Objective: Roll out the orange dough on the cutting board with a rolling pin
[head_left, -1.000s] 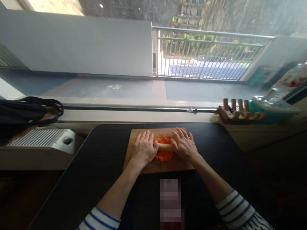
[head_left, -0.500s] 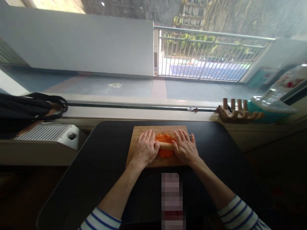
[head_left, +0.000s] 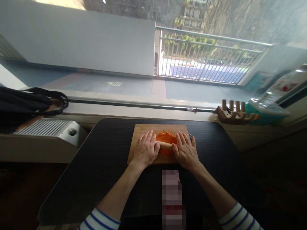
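A wide window fills the far side of the room, with a paved terrace and a metal railing outside. Below it stands a dark counter (head_left: 100,166).

From the head camera, a wooden board (head_left: 141,131) lies square in front of the person. The left hand (head_left: 145,150) and the right hand (head_left: 185,151) lie palm down on the ends of a pin (head_left: 166,145). Their fingers (head_left: 149,138) are stretched out flat and slightly spread, not curled round it. That flat hold would let the pin turn under the palms.

Orange dough (head_left: 166,137) lies on the board between the hands, showing just beyond the fingertips and under the pin.

A bag (head_left: 26,103) and a heater (head_left: 45,129) sit well off to the left of the fingers. A wooden rack (head_left: 233,113) stands far to the right on the sill.
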`<action>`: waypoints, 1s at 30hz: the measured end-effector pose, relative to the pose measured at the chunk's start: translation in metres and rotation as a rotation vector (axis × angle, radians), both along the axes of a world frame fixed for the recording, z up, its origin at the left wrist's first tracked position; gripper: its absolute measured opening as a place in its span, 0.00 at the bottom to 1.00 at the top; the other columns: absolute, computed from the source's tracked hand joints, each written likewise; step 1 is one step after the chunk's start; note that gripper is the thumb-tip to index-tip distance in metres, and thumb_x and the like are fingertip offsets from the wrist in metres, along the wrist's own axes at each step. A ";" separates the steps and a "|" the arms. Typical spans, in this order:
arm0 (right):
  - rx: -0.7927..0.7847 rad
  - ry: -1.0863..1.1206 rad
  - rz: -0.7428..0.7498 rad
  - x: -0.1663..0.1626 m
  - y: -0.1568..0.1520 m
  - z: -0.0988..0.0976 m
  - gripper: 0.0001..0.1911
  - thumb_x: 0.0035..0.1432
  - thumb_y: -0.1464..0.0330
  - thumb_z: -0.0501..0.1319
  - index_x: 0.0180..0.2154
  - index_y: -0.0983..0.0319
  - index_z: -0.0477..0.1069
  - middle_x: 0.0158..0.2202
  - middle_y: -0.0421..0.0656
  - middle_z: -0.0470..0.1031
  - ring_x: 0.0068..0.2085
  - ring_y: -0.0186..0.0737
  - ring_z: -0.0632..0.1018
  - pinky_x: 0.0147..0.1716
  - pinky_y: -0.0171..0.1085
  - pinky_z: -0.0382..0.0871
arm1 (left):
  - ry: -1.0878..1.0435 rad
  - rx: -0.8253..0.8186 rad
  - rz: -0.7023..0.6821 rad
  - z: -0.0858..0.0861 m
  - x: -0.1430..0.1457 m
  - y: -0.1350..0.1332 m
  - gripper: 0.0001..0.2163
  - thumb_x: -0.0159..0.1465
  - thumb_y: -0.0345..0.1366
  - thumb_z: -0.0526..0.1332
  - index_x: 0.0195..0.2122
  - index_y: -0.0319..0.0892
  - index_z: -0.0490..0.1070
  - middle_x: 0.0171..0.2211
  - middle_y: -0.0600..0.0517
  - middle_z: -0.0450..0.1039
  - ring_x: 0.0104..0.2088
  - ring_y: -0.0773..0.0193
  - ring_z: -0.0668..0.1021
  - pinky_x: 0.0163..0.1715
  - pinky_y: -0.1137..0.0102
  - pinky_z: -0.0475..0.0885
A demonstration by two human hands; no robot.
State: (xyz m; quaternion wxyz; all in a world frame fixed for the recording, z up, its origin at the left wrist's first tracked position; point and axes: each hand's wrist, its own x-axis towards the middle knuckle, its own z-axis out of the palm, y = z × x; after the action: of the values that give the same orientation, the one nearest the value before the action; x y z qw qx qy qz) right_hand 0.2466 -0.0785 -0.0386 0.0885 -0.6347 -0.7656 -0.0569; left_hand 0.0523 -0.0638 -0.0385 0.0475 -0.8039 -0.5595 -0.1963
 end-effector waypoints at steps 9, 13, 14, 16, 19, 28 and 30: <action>0.050 -0.028 0.012 -0.001 -0.011 -0.006 0.30 0.66 0.58 0.38 0.62 0.70 0.53 0.65 0.51 0.52 0.64 0.48 0.53 0.61 0.57 0.37 | -0.035 0.020 -0.011 0.000 -0.003 -0.010 0.21 0.66 0.39 0.46 0.54 0.33 0.67 0.58 0.39 0.64 0.59 0.52 0.65 0.58 0.56 0.58; 0.076 -0.021 0.037 -0.001 -0.017 -0.008 0.30 0.66 0.59 0.39 0.62 0.70 0.53 0.65 0.52 0.51 0.65 0.48 0.52 0.61 0.57 0.35 | -0.024 0.018 -0.012 -0.001 -0.005 -0.017 0.21 0.66 0.39 0.46 0.54 0.33 0.66 0.58 0.39 0.63 0.59 0.52 0.64 0.59 0.56 0.57; 0.079 -0.016 0.046 -0.001 -0.018 -0.008 0.29 0.66 0.59 0.39 0.62 0.69 0.53 0.65 0.52 0.51 0.65 0.48 0.51 0.61 0.57 0.35 | -0.026 0.019 -0.014 -0.002 -0.005 -0.019 0.21 0.66 0.39 0.46 0.54 0.33 0.66 0.58 0.39 0.63 0.59 0.52 0.64 0.59 0.56 0.57; 0.083 -0.005 0.065 -0.001 -0.022 -0.009 0.29 0.66 0.60 0.40 0.62 0.69 0.53 0.65 0.51 0.50 0.65 0.48 0.51 0.61 0.57 0.34 | -0.037 0.024 -0.020 -0.002 -0.006 -0.022 0.21 0.67 0.39 0.46 0.54 0.33 0.66 0.58 0.40 0.63 0.60 0.52 0.64 0.59 0.56 0.57; 0.094 0.010 0.083 -0.001 -0.026 -0.010 0.28 0.66 0.60 0.41 0.63 0.68 0.52 0.65 0.51 0.51 0.65 0.49 0.51 0.61 0.57 0.35 | -0.059 0.034 -0.027 -0.003 -0.008 -0.028 0.21 0.66 0.39 0.46 0.55 0.34 0.66 0.58 0.40 0.64 0.59 0.53 0.65 0.59 0.55 0.57; 0.099 0.018 0.111 -0.001 -0.038 -0.010 0.28 0.66 0.61 0.43 0.63 0.67 0.52 0.65 0.48 0.52 0.65 0.47 0.52 0.62 0.54 0.33 | -0.059 0.033 -0.026 -0.005 -0.010 -0.043 0.21 0.66 0.38 0.47 0.56 0.34 0.65 0.58 0.41 0.64 0.59 0.53 0.65 0.59 0.56 0.57; 0.102 0.018 0.117 -0.001 -0.040 -0.010 0.28 0.66 0.61 0.43 0.63 0.67 0.52 0.65 0.49 0.52 0.65 0.47 0.52 0.62 0.55 0.33 | -0.053 0.036 -0.028 -0.005 -0.011 -0.047 0.21 0.66 0.38 0.47 0.56 0.34 0.65 0.58 0.41 0.64 0.59 0.53 0.66 0.59 0.56 0.57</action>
State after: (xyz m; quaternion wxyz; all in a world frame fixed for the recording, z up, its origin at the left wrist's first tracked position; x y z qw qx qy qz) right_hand 0.2455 -0.1182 -0.0482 0.1308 -0.5839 -0.7967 -0.0850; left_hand 0.0410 -0.1105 -0.0430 0.0445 -0.8051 -0.5458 -0.2281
